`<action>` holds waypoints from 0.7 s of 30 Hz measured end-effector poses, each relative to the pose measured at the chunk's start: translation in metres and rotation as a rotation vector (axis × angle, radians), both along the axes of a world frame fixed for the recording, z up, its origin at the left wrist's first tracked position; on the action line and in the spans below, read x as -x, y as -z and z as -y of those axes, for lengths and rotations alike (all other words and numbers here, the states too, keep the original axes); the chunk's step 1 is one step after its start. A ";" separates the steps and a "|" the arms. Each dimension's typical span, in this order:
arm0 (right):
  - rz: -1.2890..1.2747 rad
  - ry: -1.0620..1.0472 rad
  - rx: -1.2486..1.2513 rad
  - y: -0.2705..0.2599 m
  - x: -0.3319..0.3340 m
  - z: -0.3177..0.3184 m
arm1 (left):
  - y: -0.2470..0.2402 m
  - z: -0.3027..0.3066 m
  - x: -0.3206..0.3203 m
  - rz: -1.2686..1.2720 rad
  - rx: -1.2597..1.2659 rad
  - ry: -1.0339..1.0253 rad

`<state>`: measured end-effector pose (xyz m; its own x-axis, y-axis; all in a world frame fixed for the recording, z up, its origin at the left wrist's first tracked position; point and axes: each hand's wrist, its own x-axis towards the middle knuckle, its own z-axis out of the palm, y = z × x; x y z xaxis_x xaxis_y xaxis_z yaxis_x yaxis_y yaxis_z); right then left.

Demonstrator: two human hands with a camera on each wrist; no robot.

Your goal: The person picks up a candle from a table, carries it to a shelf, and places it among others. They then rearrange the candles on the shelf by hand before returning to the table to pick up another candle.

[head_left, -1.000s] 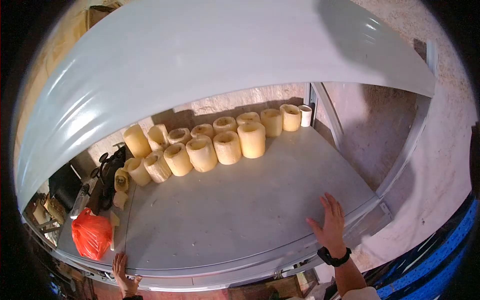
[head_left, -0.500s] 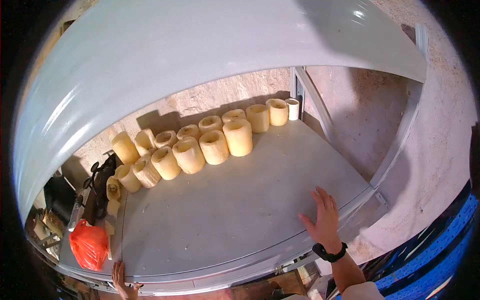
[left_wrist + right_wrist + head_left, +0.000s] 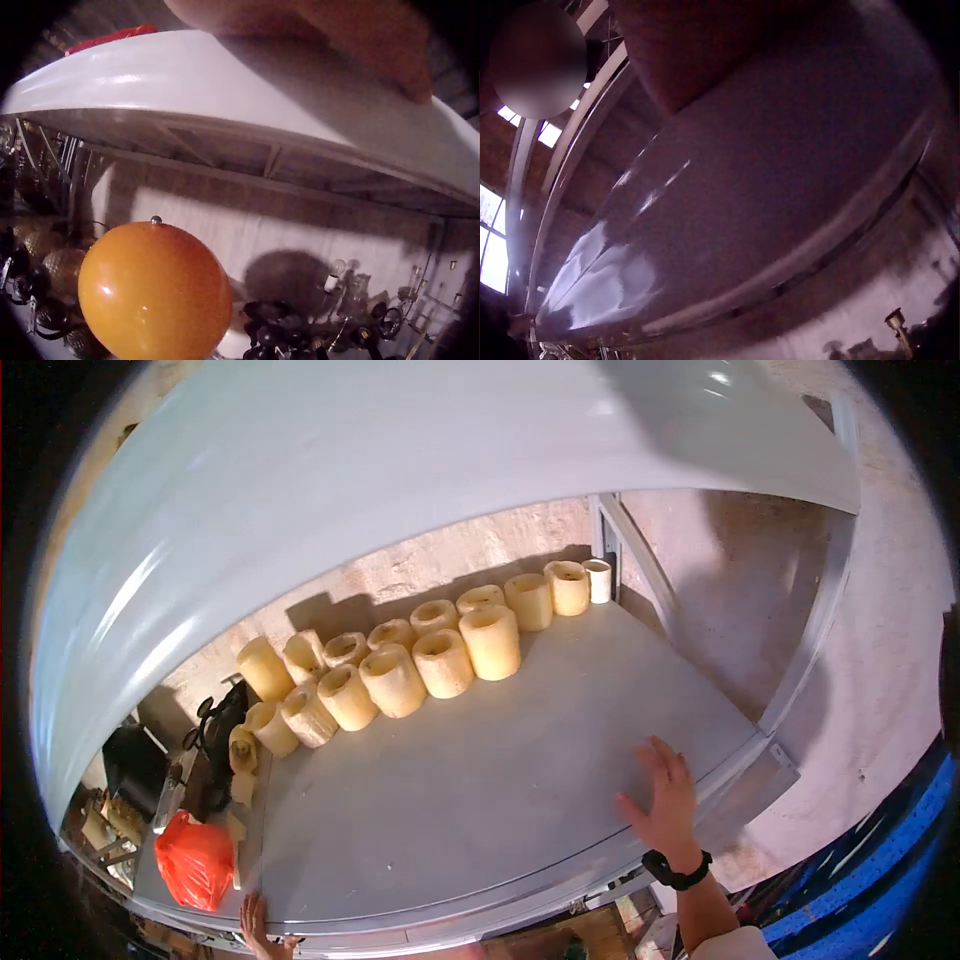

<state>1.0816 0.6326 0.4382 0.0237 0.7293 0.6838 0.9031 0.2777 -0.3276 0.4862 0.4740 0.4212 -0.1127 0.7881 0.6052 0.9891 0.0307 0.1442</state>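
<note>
My left hand (image 3: 262, 932) rests at the front edge of the grey shelf (image 3: 420, 800), fingers extended, holding nothing; in the left wrist view part of it (image 3: 360, 37) crosses the top of the pale edge. Over the shelf's right front part is my right hand (image 3: 668, 805), fingers spread, a black watch on the wrist; whether it touches the surface I cannot tell. Several hollow, yellowish wax-like cylinders (image 3: 392, 680) stand in two rows at the back. A smaller white cylinder (image 3: 599, 582) ends the back row at the right.
A red plastic bag (image 3: 196, 862) sits at the shelf's left front, with dark tools (image 3: 215, 735) behind it. A large pale curved sheet (image 3: 430, 450) spans above. A metal brace (image 3: 640, 555) stands at the back right. The left wrist view shows an orange ball-like object (image 3: 155, 292) below the shelf.
The head view has shifted and tilted. My left hand sits lower in the picture, still at the edge. My right hand keeps its spread pose near the right front.
</note>
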 end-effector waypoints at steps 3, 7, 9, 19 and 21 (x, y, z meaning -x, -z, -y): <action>0.026 0.000 0.004 -0.001 0.000 0.001 | -0.003 0.001 -0.004 0.016 0.007 0.016; -0.012 0.005 -0.044 0.007 0.001 0.001 | 0.006 -0.001 0.013 -0.021 -0.004 -0.001; -0.020 -0.036 -0.105 0.008 -0.002 -0.001 | 0.003 -0.002 0.012 -0.005 -0.004 0.034; -0.475 0.003 -0.352 0.095 0.010 0.102 | 0.126 0.108 -0.030 0.479 -0.247 0.087; -0.581 0.014 -0.242 0.143 0.020 0.144 | 0.204 0.166 -0.021 0.586 -0.127 0.057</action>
